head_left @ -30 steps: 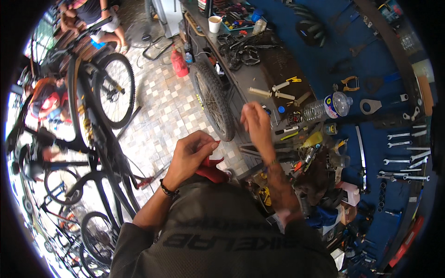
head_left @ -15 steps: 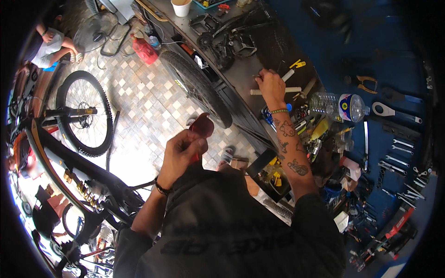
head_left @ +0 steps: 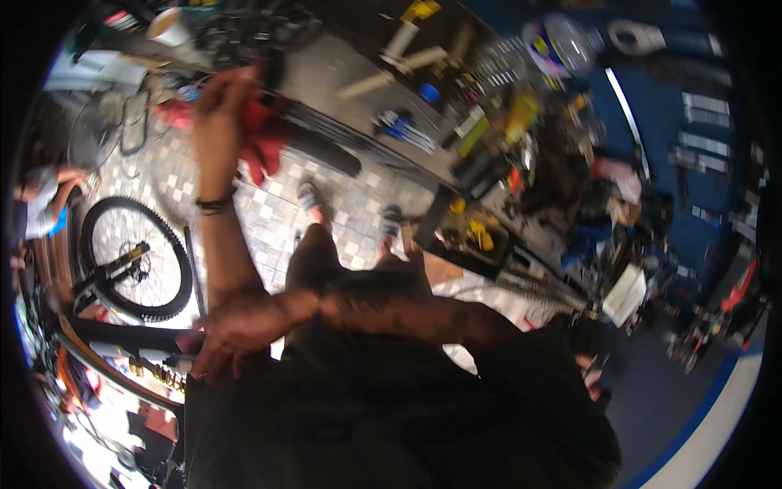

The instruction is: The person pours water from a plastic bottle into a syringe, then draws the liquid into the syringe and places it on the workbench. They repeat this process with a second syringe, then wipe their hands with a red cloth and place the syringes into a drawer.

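My left hand point(head_left: 218, 91) is raised toward the upper left, a black band on its wrist. It is shut on a red rag point(head_left: 262, 138) that hangs down from it. My tattooed right forearm crosses my body to the left. My right hand point(head_left: 230, 332) lies with fingers spread against the black bicycle frame point(head_left: 114, 336) at the lower left; the picture is blurred there. My feet point(head_left: 309, 197) stand on the tiled floor point(head_left: 358, 204) below.
A long workbench point(head_left: 326, 73) strewn with tools and parts runs across the top, a black tyre point(head_left: 326, 151) along its front. Wrenches hang on the blue wall point(head_left: 700, 147). A bicycle wheel point(head_left: 130, 261) stands at left. Another person point(head_left: 37, 204) is at the far left.
My left hand has lifted the red rag up and away from my chest. My right hand has left the workbench and swung across my body to the bicycle frame. The view has tilted.
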{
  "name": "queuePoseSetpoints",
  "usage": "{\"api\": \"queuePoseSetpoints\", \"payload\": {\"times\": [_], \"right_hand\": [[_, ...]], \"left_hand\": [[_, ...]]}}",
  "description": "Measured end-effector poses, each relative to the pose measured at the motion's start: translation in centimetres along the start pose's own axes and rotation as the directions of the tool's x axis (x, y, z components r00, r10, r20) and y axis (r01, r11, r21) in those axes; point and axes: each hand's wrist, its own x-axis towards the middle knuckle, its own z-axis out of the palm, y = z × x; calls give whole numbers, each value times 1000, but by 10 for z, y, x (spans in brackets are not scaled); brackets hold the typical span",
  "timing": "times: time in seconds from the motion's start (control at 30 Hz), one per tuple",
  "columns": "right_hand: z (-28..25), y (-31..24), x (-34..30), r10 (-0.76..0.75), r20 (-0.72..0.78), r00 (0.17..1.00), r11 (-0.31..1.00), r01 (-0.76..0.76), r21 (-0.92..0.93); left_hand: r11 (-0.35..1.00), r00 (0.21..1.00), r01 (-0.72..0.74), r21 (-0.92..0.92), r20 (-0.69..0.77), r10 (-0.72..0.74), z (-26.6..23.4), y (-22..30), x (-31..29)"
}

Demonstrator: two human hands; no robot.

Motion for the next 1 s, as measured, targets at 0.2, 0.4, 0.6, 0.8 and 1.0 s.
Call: {"api": "queuePoseSetpoints", "payload": {"times": [0.2,0.4,0.6,0.8,1.0], "right_hand": [[-41,51,-163,-258,-549,795,572,-332,-750],[-18,166,-454,-492,-817,301,859,19,-511],[-19,240,-649,-578,-739,-347,814,-174,-554],[-40,175,-665,-515,-776,-365,790,-554,-264],[-116,167,-655,-658,-747,99,523,-654,-547]], "left_hand": [[950,987,136,283,44,-155,-20,-12,-77],[893,982,-5,451,-164,89,-48,46,-198],[528,962,-166,833,256,-101,-24,-8,-286],[595,772,439,674,56,-633,46,-82,-362],[418,689,166,893,198,-697,-47,-204,-431]]}}
